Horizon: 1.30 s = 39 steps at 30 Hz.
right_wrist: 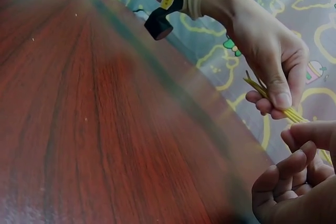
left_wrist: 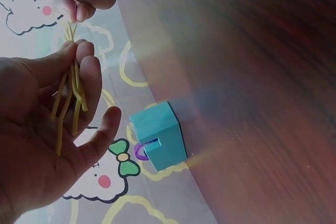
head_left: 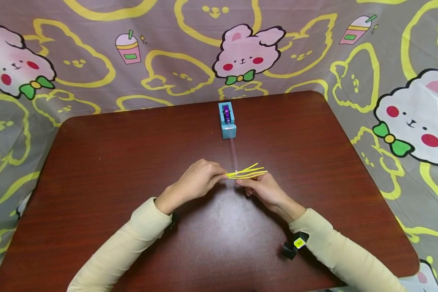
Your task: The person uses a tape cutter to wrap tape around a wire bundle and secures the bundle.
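Note:
My left hand pinches a small bundle of thin yellow strands between thumb and fingertips. Their free ends fan out to the right in the head view; in the left wrist view their bent other ends lie over the palm. A strip of clear tape runs from the blue tape dispenser to the bundle and overlaps it. Right beside that crossing, my right hand has its thumb and forefinger pinched at the tape's near end, with the other fingers curled in below the strands.
The dispenser, with a purple roll in it, stands near the far edge of the brown wooden table. A patterned cloth hangs behind and at both sides. A black wrist camera sticks out from the right sleeve.

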Tool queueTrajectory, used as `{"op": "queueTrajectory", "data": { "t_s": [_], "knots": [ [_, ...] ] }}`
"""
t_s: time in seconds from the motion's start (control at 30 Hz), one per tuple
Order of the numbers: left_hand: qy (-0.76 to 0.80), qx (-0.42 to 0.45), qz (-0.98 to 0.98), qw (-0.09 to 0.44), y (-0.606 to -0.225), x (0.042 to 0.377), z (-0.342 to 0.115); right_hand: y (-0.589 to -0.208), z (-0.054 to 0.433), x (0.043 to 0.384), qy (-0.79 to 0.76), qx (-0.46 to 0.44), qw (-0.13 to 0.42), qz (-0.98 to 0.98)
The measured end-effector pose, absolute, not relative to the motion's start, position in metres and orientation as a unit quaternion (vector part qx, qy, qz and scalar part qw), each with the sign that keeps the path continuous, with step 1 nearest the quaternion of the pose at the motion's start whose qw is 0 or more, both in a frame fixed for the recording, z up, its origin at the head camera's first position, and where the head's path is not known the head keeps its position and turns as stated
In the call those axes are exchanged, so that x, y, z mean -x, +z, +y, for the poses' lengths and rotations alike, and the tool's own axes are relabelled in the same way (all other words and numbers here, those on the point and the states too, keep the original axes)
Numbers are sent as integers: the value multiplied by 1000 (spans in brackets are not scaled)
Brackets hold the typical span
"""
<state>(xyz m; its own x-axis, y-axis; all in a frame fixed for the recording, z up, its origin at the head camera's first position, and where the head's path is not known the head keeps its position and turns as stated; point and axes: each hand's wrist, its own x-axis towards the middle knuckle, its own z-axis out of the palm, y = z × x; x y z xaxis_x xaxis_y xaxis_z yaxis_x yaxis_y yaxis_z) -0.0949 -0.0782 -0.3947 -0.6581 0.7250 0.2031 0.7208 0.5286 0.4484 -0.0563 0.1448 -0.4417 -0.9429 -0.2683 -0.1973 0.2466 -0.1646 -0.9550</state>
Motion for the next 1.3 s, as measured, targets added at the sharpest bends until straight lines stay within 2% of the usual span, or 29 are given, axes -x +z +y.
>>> {"op": "queueTrajectory", "data": {
  "t_s": [0.23, 0.53, 0.97, 1.3],
  "knots": [
    [264, -448, 853, 40, -396, 100, -80, -443, 143, 58, -735, -22, 152, 661],
    [259, -453, 850, 80, -393, 102, -80, -444, 141, 59, -721, -40, 136, 678],
    [265, -461, 843, 78, -391, 103, -81, -446, 137, 57, -762, -34, 107, 638],
    [261, -470, 841, 51, -393, 102, -79, -443, 135, 58, -784, -55, 127, 605]
  ]
}}
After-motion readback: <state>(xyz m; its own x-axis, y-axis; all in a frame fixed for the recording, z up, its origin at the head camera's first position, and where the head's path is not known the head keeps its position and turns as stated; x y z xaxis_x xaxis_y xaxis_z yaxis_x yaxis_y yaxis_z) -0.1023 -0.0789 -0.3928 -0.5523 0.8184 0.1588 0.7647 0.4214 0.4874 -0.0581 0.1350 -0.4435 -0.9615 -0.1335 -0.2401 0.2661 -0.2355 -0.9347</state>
